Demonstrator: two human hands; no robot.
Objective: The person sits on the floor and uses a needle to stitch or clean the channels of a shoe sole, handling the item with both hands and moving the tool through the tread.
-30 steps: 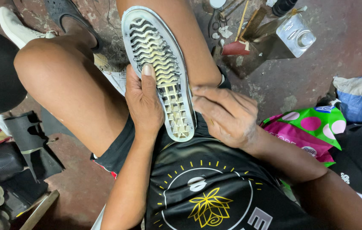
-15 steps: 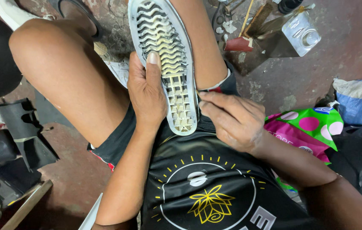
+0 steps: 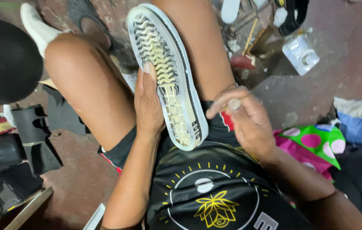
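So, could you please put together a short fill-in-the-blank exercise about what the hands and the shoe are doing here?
1. The shoe is held with its ____ facing the camera.
2. The ____ hand steadies the shoe from the side.
3. The right hand pinches something thin beside the shoe's ____ end, near the person's lap.
4. A clear plastic bottle lies on the ____ beyond the right hand.

Missing words: sole; left; heel; floor

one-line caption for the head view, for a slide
Seated person's left hand steadies an upturned sneaker, sole up, between the knees; right hand pinches something thin beside its heel.
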